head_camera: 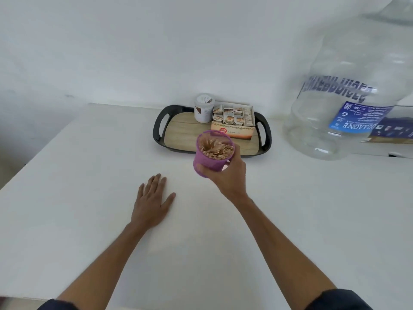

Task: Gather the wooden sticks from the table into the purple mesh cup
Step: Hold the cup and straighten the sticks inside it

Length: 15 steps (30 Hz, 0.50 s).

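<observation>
White laminate forms the table (pixel 93 220), which runs from the near edge to a plain white wall (pixel 156 45); the table's far edge meets that wall, and its left edge falls away to a darker floor area.

One black tray (pixel 157 127) with a wood-grain base and two cut-out handles sits at the far side of the table, close to the wall. On the tray stand one white cylindrical jar (pixel 203 108) and, just to its right and touching or nearly touching it, one open tea box (pixel 233 121) filled with sachets in rows. One large clear water bottle (pixel 348 95) with a blue label lies tilted at the right, its body blocking the view of the far right of the table and part of the wall.

One purple mesh cup (pixel 209 161) is held in front of the tray's near rim, tilted toward the camera. It hides part of the tray base and the lower edge of the tea box. Wooden sticks (pixel 215 148) fill the cup, ends up; their number cannot be counted.

Right hand (pixel 232 175): fingers wrapped around the lower wall of the cup, holding it.

Left hand (pixel 152 202): palm down, flat on the table, fingers straight and holding nothing, well to the left of the cup.

Two dark sleeves show at the bottom edge
</observation>
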Each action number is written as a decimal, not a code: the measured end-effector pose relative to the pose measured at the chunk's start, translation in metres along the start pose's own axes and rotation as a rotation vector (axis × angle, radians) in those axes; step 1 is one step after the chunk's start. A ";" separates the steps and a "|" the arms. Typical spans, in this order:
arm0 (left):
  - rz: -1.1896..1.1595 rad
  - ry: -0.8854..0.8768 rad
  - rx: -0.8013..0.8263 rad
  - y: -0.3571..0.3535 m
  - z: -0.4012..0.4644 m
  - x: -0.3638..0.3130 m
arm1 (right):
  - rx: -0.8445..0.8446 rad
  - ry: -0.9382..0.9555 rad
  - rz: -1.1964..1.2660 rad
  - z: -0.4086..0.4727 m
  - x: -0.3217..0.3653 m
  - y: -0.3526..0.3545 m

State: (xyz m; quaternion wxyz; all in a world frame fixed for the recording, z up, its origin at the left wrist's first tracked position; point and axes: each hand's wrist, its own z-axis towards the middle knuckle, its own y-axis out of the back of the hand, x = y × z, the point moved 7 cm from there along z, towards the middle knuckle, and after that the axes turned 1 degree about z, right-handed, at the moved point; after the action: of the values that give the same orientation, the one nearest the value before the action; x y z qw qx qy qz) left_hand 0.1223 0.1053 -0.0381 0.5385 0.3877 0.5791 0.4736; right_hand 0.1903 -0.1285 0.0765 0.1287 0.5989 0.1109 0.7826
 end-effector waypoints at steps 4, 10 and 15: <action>0.013 0.004 -0.003 0.001 -0.001 -0.002 | 0.053 -0.056 -0.073 -0.011 -0.016 0.008; 0.013 0.011 -0.018 0.000 -0.001 -0.002 | -0.022 -0.096 -0.025 -0.015 -0.023 0.030; -0.002 0.011 -0.024 -0.002 0.000 0.000 | -0.146 -0.047 0.047 -0.021 -0.022 0.047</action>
State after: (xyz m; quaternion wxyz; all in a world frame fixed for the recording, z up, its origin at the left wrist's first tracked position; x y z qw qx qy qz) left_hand 0.1222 0.1045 -0.0398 0.5405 0.3782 0.5766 0.4820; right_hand 0.1726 -0.1811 0.0665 0.1559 0.6086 0.0365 0.7771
